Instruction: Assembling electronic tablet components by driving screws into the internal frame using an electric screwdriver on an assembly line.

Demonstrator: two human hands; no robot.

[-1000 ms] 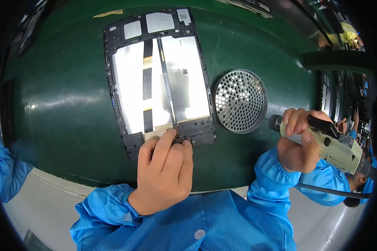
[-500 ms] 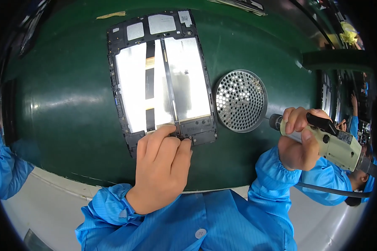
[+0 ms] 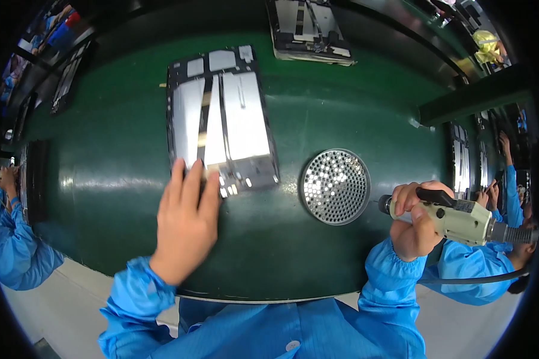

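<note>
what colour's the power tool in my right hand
The power tool has a pale green body; head view.

so the whole top half is one bright blue work jacket (image 3: 245, 335), thin-looking fabric with a bit of sheen and super faint fine lines running through it. there's a seam (image 3: 297, 323) straight down the front with a round white button (image 3: 292, 345) on it, near the bottom of the view. left sleeve (image 3: 132, 311) and right sleeve (image 3: 389, 293) are the same blue, pretty baggy and full of creases. right cuff (image 3: 395, 254) is gathered into little ruffles at the wrist. left hand (image 3: 185, 233) and right hand (image 3: 416, 230) are both bare, five-fingered standard issue lol.
</note>
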